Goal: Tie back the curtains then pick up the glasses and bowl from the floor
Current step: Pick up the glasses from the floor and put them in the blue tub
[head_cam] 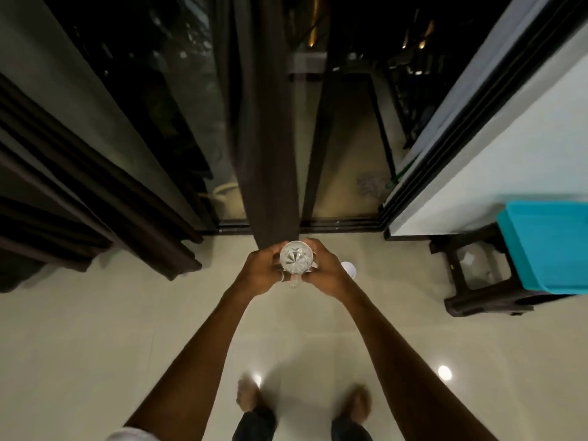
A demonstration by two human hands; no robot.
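Standing over the pale tiled floor (pixel 127 345) at a night-dark sliding door (pixel 143 90), you face two masses of brown cloth. The left curtain (pixel 95 202) is bunched in heavy folds that reach the tiles. The centre curtain (pixel 270 154) is gathered into a narrow column that drops straight to the door track. No tie-back shows on either, so whether that half of the job is done cannot be told from here. At right a teal tub (pixel 547 246) sits on a dark stool (pixel 477 288), well apart from you.

Below the centre curtain's hem your left hand (pixel 264 270) and right hand (pixel 329 268) meet, fingers curled round a cut-crystal glass (pixel 296 258). It is held upright in the air, mouth towards the camera (a second glass may be nested beneath it, but the glint there is too blurred to be sure). Just beside your right hand, on the floor, lies a small white round thing (pixel 349 269), half hidden; it could be the bowl.

The step in hand looks like the collecting. To do it well, hold the glass level and pass it fully to one hand, fingers wrapped round the wall rather than the rim. That frees the other hand before you bend for what is left. Cut glass is likely heavy and slick, so lower yourself slowly and carry it clear of the tiles.
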